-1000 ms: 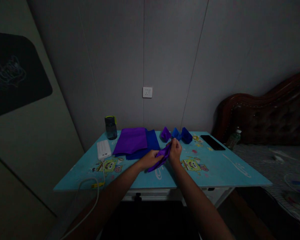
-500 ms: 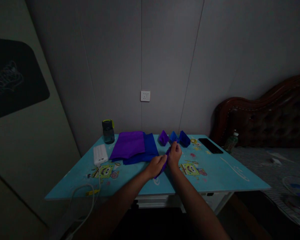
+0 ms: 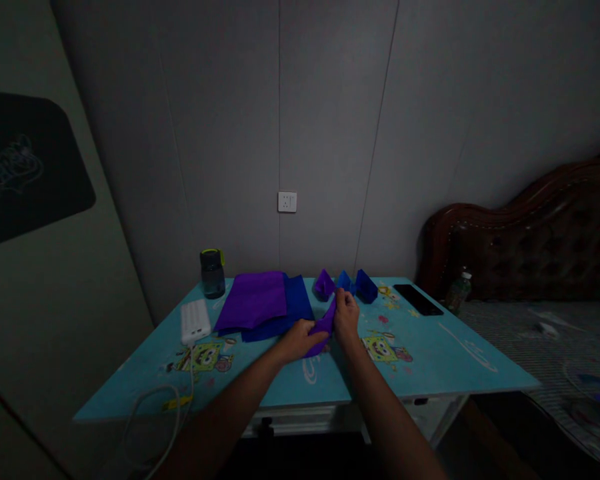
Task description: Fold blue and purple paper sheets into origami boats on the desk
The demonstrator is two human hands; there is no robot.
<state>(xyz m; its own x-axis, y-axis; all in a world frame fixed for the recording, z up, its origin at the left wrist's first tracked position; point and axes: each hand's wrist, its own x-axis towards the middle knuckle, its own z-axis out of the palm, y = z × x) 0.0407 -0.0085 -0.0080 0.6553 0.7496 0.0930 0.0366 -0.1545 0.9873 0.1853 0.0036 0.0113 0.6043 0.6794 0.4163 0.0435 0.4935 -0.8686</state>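
Between my hands is a folded piece of purple paper (image 3: 323, 327), held tilted above the table. My left hand (image 3: 300, 339) grips its lower left part, thumb on top. The fingers of my right hand (image 3: 347, 313) are closed on its upper right end and hide that edge. Just beyond my hands stand a folded purple paper boat (image 3: 324, 285), a light blue one (image 3: 346, 283) and a dark blue one (image 3: 367, 287). Left of them lie flat purple sheets (image 3: 255, 300) partly over blue sheets (image 3: 297, 303).
A dark bottle (image 3: 213, 275) and a white power bank (image 3: 195, 321) with a cable stand at the left of the blue table (image 3: 430, 367). A black phone (image 3: 418, 299) lies at the right. Beside the table is a bed with a green bottle (image 3: 459, 293).
My left hand has shifted slightly left, and the purple paper is turned so that more of its face shows. The whole view has tilted up a little.
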